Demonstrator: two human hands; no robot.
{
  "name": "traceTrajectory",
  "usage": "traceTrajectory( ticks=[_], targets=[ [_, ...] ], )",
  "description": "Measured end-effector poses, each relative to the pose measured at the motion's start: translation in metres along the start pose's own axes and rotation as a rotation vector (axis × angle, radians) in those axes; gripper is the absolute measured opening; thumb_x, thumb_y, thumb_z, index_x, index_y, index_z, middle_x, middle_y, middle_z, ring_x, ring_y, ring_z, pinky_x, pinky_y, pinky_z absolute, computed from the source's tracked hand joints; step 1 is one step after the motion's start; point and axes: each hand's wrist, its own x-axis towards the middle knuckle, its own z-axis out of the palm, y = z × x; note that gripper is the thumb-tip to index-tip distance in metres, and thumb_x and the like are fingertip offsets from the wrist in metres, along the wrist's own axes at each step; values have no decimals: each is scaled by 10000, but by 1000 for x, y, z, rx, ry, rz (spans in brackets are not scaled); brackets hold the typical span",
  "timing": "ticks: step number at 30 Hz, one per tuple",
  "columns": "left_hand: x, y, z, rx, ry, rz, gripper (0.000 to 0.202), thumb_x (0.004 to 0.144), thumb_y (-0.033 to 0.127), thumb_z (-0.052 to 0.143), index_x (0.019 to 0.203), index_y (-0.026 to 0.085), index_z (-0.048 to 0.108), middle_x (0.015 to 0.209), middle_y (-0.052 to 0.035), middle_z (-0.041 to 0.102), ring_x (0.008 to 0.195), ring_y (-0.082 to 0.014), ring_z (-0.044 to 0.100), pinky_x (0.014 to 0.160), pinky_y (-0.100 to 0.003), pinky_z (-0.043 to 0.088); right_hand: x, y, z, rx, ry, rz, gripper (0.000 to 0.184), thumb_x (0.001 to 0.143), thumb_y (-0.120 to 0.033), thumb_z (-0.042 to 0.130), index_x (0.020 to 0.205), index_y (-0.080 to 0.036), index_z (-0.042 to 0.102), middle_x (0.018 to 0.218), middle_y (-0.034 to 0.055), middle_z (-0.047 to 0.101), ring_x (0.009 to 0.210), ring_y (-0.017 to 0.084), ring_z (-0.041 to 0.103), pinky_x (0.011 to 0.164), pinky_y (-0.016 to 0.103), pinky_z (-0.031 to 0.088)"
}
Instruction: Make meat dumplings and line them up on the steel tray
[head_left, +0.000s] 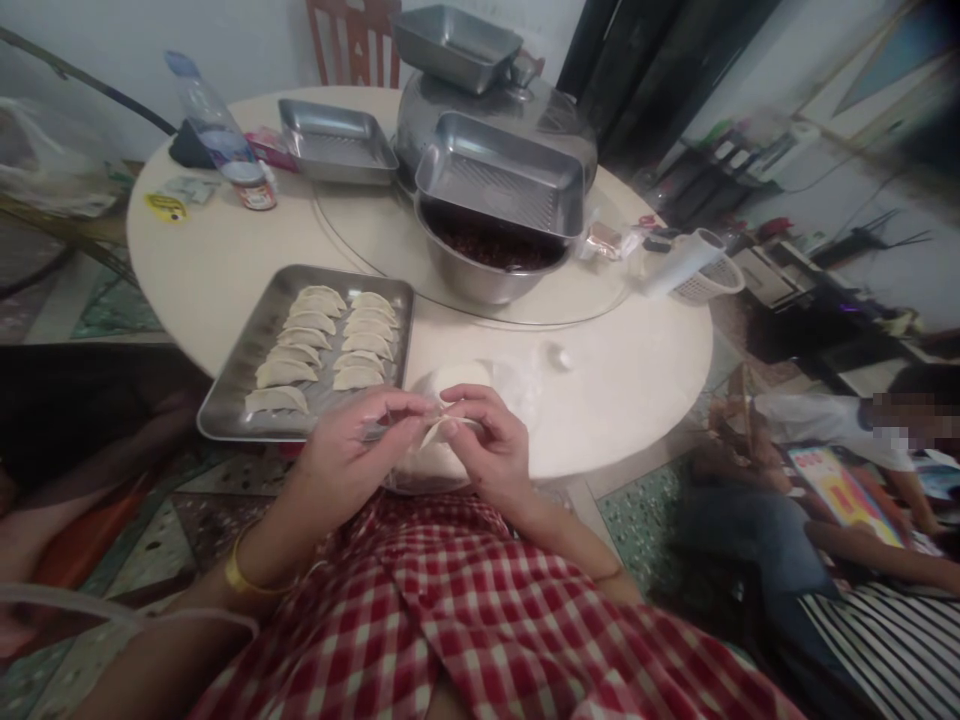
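On the round table (pixel 637 400), we judge the biggest risk sits at the dumpling tray (pixel 251 345): the left wrist passes across its near corner, so a sideways swing of the arm could bump the rim and jostle the two rows. Beyond it, we see a metal pan (pixel 502 180) resting tilted over a steel bowl (pixel 487 285) of dark filling; a knock to either could make the pan slide. Our left hand (pixel 367 430) and right hand (pixel 487 435) meet above the table's front edge, fingertips nearly together, both pinching one folded piece of dough (pixel 431 434) between thumbs and forefingers. The grip is narrow and closed on the dough's edge; we cannot tell how firmly it presses, and the remaining fingers curl loosely. Pinching too hard could tear the thin wrapper, while too light a pinch, or filling caught in the seam, could leave a gap along the edge.
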Motion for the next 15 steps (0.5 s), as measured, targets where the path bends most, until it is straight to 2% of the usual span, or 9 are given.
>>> traceTrajectory(
  ticks=[4, 8, 13, 15],
  targets=[
    [-3, -4, -2, 56, 18, 20, 120, 879, 305, 593, 936, 248, 682, 922, -12, 717, 853, -175, 660, 816, -319, 538, 0, -1, 0, -20, 27, 12, 68, 847, -272, 655, 800, -234, 686, 956, 36, 690, 865, 149, 661, 693, 279, 539],
    [-7, -5, -3, 109, 15, 51, 81, 877, 272, 586, 902, 263, 662, 899, 1, 704, 841, -171, 650, 800, -304, 526, 0, -1, -1, -90, 21, 25, 95, 863, -286, 629, 807, -224, 674, 974, 49, 690, 913, 167, 655, 764, 309, 543],
    [-7, -2, -4, 120, 15, 60, 95, 876, 216, 569, 832, 220, 653, 871, -2, 684, 833, -152, 634, 774, -271, 498, 0, 1, 2, -102, 23, -7, 52, 863, -248, 633, 842, -219, 671, 984, 52, 687, 948, 158, 659, 854, 324, 549],
    [-6, 0, -4, 104, 4, 57, 105, 874, 204, 564, 812, 207, 649, 843, 0, 679, 814, -144, 629, 767, -262, 488, -1, 1, 3, -119, 20, -1, 56, 865, -258, 632, 846, -222, 670, 981, 53, 687, 950, 160, 659, 835, 318, 555]
  ],
)
